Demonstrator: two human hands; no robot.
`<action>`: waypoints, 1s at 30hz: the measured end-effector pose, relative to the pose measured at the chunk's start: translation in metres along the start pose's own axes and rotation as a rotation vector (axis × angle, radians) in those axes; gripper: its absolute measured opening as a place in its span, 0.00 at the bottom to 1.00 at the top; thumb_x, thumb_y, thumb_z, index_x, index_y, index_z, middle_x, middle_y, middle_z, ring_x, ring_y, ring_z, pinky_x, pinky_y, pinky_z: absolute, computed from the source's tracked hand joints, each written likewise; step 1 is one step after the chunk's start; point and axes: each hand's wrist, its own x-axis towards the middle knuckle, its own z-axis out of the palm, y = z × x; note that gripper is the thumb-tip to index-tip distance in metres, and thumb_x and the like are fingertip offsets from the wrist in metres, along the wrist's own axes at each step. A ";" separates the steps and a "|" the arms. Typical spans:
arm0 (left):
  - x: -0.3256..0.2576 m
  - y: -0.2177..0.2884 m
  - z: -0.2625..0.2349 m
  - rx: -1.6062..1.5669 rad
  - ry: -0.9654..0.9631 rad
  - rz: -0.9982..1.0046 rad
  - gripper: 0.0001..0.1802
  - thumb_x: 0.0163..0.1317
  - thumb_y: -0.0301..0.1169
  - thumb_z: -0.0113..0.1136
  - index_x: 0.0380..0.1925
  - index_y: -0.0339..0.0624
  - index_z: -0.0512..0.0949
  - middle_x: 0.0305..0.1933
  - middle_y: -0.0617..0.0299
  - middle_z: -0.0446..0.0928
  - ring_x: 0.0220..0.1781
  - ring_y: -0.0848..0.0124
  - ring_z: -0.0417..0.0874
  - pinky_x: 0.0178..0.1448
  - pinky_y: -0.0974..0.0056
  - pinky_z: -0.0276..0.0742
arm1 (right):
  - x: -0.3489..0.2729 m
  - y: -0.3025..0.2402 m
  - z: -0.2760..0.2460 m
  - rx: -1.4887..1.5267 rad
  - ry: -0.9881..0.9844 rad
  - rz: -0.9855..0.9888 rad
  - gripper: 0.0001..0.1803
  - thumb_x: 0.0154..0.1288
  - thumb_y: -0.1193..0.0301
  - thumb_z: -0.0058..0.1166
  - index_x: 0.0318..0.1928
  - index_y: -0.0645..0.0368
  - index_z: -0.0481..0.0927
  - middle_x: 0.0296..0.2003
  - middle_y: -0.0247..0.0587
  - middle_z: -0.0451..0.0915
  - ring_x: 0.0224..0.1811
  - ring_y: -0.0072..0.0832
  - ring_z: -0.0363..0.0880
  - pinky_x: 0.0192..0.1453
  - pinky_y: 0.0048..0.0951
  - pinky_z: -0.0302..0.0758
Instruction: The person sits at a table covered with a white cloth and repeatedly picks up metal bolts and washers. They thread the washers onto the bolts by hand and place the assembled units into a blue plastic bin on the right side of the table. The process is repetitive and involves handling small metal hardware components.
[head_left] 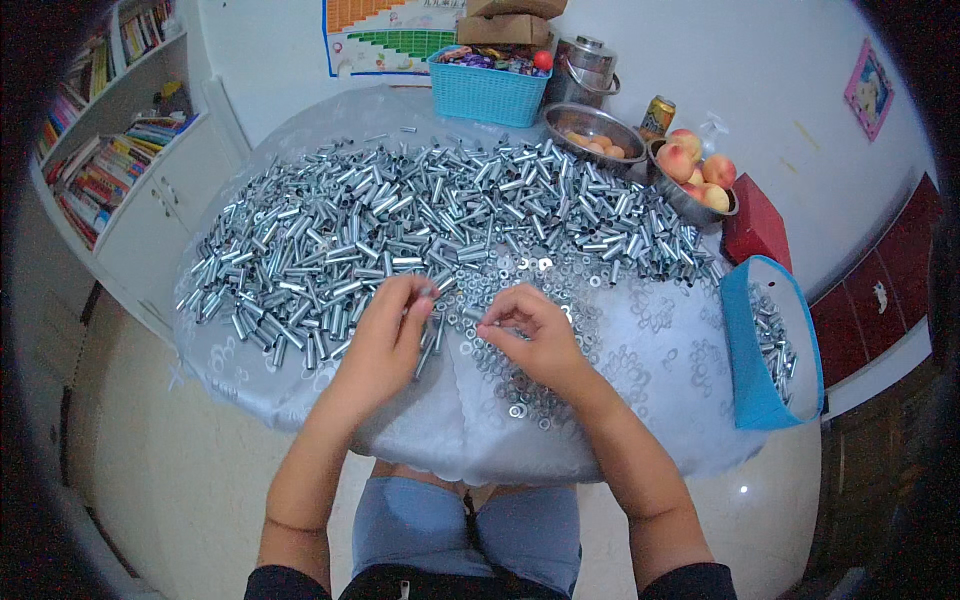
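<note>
Far left: book spines (lettering too small to read). Silvery metal tubes heaped over tabletop. Left hand at heap's near edge, fingers curled; can't tell if grip pinches anything. Printed wall chart behind. Right hand over loose washers, grip likewise unclear. Yellow can, printed. Blue bin, more tubes.

Draped table — metal tubes, washers

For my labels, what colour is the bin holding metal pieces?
The bin is blue, shown best in the head view.
</note>
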 end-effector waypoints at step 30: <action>0.030 -0.027 0.032 -0.292 -0.063 -0.033 0.16 0.64 0.32 0.45 0.46 0.33 0.73 0.34 0.61 0.77 0.36 0.78 0.76 0.44 0.72 0.70 | 0.004 -0.005 -0.006 0.222 0.348 0.087 0.10 0.53 0.82 0.56 0.36 0.64 0.73 0.34 0.36 0.75 0.37 0.19 0.74 0.39 0.18 0.72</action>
